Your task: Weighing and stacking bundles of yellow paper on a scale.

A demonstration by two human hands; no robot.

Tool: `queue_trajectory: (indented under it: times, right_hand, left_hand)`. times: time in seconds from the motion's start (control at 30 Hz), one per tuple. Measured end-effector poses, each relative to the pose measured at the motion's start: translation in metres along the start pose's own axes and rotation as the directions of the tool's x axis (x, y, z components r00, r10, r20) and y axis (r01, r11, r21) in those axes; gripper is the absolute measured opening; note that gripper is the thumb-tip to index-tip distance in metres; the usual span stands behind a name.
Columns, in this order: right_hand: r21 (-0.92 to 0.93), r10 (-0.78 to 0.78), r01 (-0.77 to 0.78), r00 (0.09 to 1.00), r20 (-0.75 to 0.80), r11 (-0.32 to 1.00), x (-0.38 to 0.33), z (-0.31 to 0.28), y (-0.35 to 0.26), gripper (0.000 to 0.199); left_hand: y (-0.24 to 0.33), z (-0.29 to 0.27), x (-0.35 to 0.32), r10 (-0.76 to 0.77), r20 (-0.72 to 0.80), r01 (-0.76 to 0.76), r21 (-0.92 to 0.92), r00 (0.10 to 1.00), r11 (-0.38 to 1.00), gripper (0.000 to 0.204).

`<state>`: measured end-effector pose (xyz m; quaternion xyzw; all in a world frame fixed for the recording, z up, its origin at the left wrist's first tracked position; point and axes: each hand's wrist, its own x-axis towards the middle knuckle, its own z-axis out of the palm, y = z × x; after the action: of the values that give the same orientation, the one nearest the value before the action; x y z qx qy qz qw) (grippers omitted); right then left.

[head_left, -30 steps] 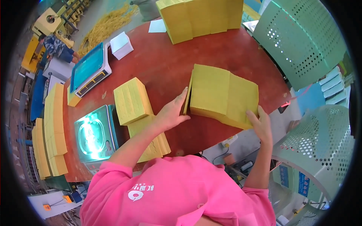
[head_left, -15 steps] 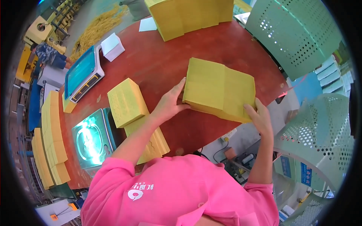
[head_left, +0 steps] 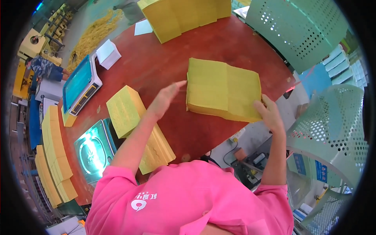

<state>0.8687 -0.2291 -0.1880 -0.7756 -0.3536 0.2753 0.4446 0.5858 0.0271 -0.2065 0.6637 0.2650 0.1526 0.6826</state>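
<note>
A thick block of yellow paper sheets (head_left: pixel 223 88), made of two stacks side by side, sits at the table's right part. My right hand (head_left: pixel 270 113) grips its near right corner, thumb on top and fingers along the side. Slightly blurred, my left hand (head_left: pixel 166 100) has its fingers stretched out, their tips at the block's left edge. Left of that arm stands another yellow paper stack (head_left: pixel 123 111). A lower yellow stack (head_left: pixel 158 152) lies beside it, partly behind my forearm.
On the red table (head_left: pixel 156 55) are a shiny flat scale (head_left: pixel 92 150), a second scale (head_left: pixel 80 88), white paper (head_left: pixel 107 54) and tall yellow stacks (head_left: pixel 188 17) at the back. More stacks (head_left: pixel 55 147) line the left edge. Perforated green metal guards (head_left: pixel 293 35) stand right. A person (head_left: pixel 47 68) is far left.
My left hand has loosened from the block's left side, its fingers straightening. The right hand keeps its grip. The whole view has shifted a little, with the block now slightly further left.
</note>
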Motion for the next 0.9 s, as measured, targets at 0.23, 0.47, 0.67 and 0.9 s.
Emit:
queue_trajectory:
  times: [0.23, 0.47, 0.67, 0.9]
  right_hand:
    - [0.194, 0.237, -0.220, 0.969, -0.068, 0.956, 0.031, -0.016, 0.028, 0.051]
    - [0.525, 0.240, -0.224, 0.970, 0.039, 0.821, 0.037, 0.033, -0.009, 0.057]
    - [0.737, -0.047, 0.178, 0.980, -0.195, 0.652, 0.037, 0.035, -0.010, 0.045]
    - [0.832, -0.074, 0.078, 0.996, -0.044, 0.549, 0.054, 0.044, 0.030, 0.052]
  left_hand:
    - [-0.016, -0.005, 0.058, -0.325, -0.250, 0.303, -0.123, 0.912, 0.945, 0.070]
    - [0.000, 0.038, 0.062, -0.161, -0.341, 0.241, 0.204, 0.926, 0.949, 0.064]
    - [0.031, 0.036, 0.012, 0.563, -0.249, -0.419, 0.453, 0.788, 0.787, 0.054]
    - [0.004, 0.030, -0.007, 0.129, -0.136, -0.164, -0.295, 0.982, 0.941, 0.063]
